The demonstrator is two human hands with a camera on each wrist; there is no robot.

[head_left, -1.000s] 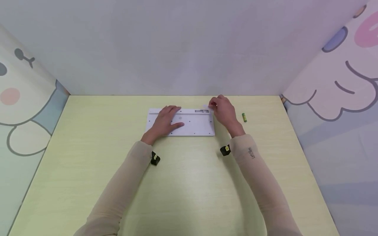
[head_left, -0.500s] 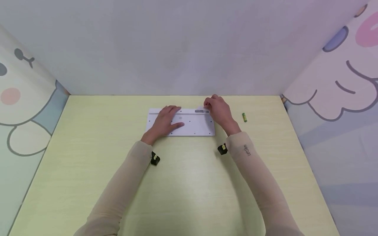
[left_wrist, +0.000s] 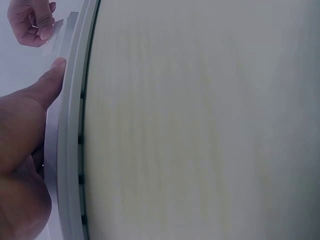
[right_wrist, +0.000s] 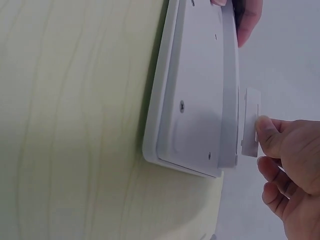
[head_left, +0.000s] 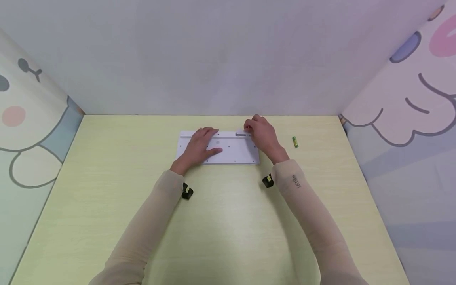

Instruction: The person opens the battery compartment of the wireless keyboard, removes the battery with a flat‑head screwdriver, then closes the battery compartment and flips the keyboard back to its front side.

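Observation:
A white keyboard (head_left: 233,153) lies face down on the yellow-green table (head_left: 228,221). My left hand (head_left: 204,140) rests flat on its left half, fingers spread. My right hand (head_left: 250,127) hovers over the keyboard's far right edge and pinches a small white battery cover (right_wrist: 250,122) between thumb and fingers. The cover hangs just beside the dark battery slot (head_left: 241,135). In the left wrist view the keyboard's edge (left_wrist: 70,125) runs upright, with my thumb (left_wrist: 47,85) against it and the cover (left_wrist: 54,36) beyond.
A green battery (head_left: 295,141) lies on the table to the right of the keyboard, apart from my right hand. Pale walls with cartoon panels close in the table at the back and on both sides.
My right hand has carried the battery cover leftward, from past the keyboard's far right corner to over the battery slot. My left hand and the keyboard have stayed put.

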